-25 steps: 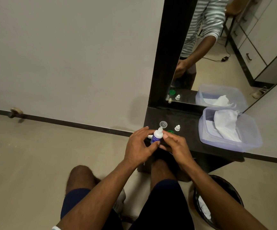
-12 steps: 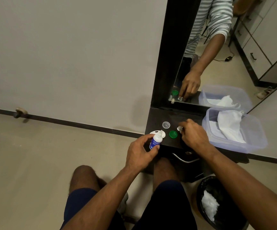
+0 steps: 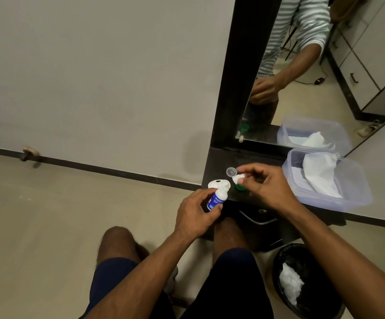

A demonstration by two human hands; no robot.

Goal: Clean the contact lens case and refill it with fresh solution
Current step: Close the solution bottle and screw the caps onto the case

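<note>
Blue-white bottle [image 3: 216, 199], green cap [image 3: 240, 187]

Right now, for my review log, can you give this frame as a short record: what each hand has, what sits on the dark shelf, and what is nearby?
left hand: holds small white solution bottle with blue label, upright, nozzle uncapped
right hand: pinches small white cap at its fingers
dark shelf: clear round lid, green round lid, white lens case behind the bottle
clear plastic tub: on the shelf's right end, holds white tissue
black bin: on floor at right, crumpled white tissue inside
</note>
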